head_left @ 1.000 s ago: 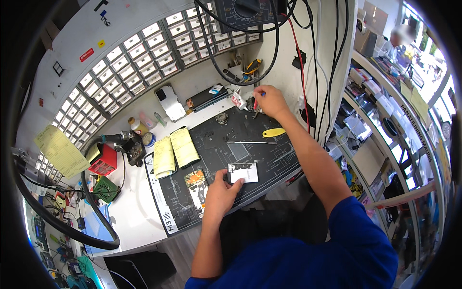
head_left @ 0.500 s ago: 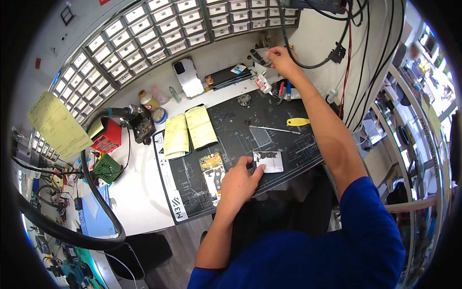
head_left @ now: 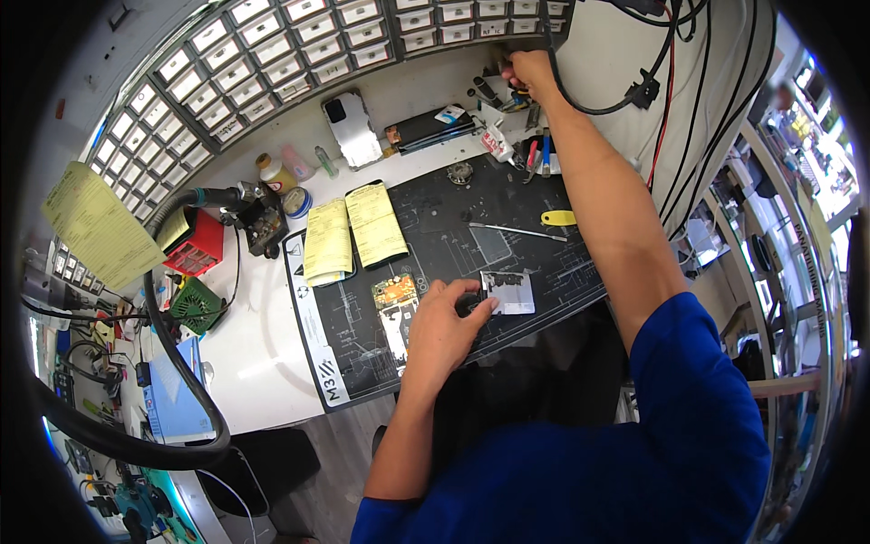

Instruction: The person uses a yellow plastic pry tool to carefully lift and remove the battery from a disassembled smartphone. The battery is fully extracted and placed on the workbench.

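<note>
My left hand [head_left: 443, 328] rests on the dark mat with its thumb and index finger apart, at the left edge of a flat silvery phone battery [head_left: 515, 296] with a black strip along its top. The thumb tip reaches the battery's edge. Beside that hand lies an opened phone [head_left: 395, 304], its orange-gold inner parts exposed, its lower part partly covered by the hand. My right hand [head_left: 531, 74] is stretched to the back of the bench, fingers curled among tools. What it grips is too small to make out; a bit of yellow-orange shows under the fingers.
Two phones with yellow paper slips [head_left: 375, 222] lie on the mat [head_left: 426, 218]. Right of them are a metal spudger [head_left: 517, 231] and a yellow pry tool [head_left: 558, 218]. A phone back [head_left: 353, 130] leans by the drawers [head_left: 299, 45]. A black hose [head_left: 186, 363] arches at left.
My right hand has moved farther back and up, its fingers now curled lower among the tools. My left hand stays by the battery, with thumb and index finger slightly wider apart.
</note>
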Available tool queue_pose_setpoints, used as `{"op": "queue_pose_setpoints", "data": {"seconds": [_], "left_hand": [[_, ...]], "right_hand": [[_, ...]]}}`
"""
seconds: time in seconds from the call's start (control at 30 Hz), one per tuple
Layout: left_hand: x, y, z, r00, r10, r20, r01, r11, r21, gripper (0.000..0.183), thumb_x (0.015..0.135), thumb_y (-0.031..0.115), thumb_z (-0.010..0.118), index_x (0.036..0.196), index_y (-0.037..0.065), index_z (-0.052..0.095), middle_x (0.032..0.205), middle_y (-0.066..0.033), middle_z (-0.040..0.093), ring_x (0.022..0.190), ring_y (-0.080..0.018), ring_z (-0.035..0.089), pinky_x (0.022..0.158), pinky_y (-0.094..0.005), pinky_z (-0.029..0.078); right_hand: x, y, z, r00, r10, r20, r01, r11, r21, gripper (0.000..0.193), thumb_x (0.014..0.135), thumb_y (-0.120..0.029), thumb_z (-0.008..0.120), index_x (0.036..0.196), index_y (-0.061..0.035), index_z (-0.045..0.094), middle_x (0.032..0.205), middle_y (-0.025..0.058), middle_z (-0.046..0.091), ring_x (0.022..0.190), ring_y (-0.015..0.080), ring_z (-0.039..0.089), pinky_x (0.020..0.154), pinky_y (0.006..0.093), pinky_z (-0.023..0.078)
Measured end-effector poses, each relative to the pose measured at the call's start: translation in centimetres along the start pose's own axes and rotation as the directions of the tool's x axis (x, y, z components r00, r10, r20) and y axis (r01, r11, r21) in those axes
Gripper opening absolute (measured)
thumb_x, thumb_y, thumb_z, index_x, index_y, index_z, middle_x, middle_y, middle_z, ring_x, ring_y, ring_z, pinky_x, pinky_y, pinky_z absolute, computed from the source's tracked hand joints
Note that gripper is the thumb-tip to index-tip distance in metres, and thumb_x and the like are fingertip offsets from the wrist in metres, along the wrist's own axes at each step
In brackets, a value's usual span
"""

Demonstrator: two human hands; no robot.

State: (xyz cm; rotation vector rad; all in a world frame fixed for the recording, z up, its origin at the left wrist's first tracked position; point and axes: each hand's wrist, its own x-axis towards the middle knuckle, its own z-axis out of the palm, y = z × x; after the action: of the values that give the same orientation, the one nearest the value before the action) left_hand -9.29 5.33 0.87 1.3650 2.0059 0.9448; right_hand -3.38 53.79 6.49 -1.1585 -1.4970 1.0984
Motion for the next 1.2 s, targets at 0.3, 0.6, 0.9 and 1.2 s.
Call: {"op": "queue_pose_setpoints", "data": {"seconds": [0.3,0.6,0.9,1.2], "left_hand": [[0.3,-0.3,0.7,0.996,0.063,-0.059,-0.059,0.996,0.062,0.039,0.095,0.036,0.082,0.112,0.001,0.078,0.097,-0.0103,0.063,0.105,-0.03,0.056,0.092,-0.0408,0.048],[0.4,0.5,0.5,1.0,-0.01,-0.011,0.011,0.99,0.142,0.041,0.098,0.04,0.077,0.109,0.0,0.077,0.092,-0.0122,0.073,0.099,-0.0315,0.064,0.088,-0.0444,0.053],[0.3,-0.2,0.9,0.995,0.049,-0.087,-0.028,0.974,0.225,0.041,0.098,0.041,0.077,0.108,0.002,0.078,0.099,-0.012,0.071,0.1,-0.0324,0.067,0.087,-0.044,0.054],[-0.2,-0.1,1.2,0.989,0.129,-0.074,-0.097,0.937,0.336,0.04,0.095,0.037,0.081,0.114,0.002,0.076,0.104,-0.0135,0.071,0.105,-0.0332,0.066,0.092,-0.0447,0.054]], "right_hand": [[-3.3,-2.6,0.9,0.993,-0.038,-0.109,0.049,0.993,0.104,0.025,0.092,-0.013,0.065,0.078,0.0053,0.075,0.074,0.0139,0.077,0.059,0.0191,0.069,0.054,0.0348,0.052],[-2.3,-1.7,0.0,0.986,0.164,0.033,-0.134,0.66,0.739,0.018,0.104,-0.016,0.056,0.104,0.0009,0.063,0.093,0.0133,0.073,0.07,0.021,0.07,0.058,0.0309,0.055],[-10.3,-1.8,-2.5,0.98,0.157,0.125,-0.182,0.438,0.88,0.015,0.097,-0.019,0.068,0.095,-0.0085,0.058,0.079,0.0037,0.058,0.066,0.0185,0.058,0.056,0.0295,0.046],[-31.9,-1.8,-11.1,0.993,-0.118,0.028,0.066,0.719,0.691,0.043,0.107,-0.033,0.049,0.127,0.0017,0.066,0.104,0.0152,0.074,0.116,0.0291,0.069,0.109,0.0435,0.049]]}}
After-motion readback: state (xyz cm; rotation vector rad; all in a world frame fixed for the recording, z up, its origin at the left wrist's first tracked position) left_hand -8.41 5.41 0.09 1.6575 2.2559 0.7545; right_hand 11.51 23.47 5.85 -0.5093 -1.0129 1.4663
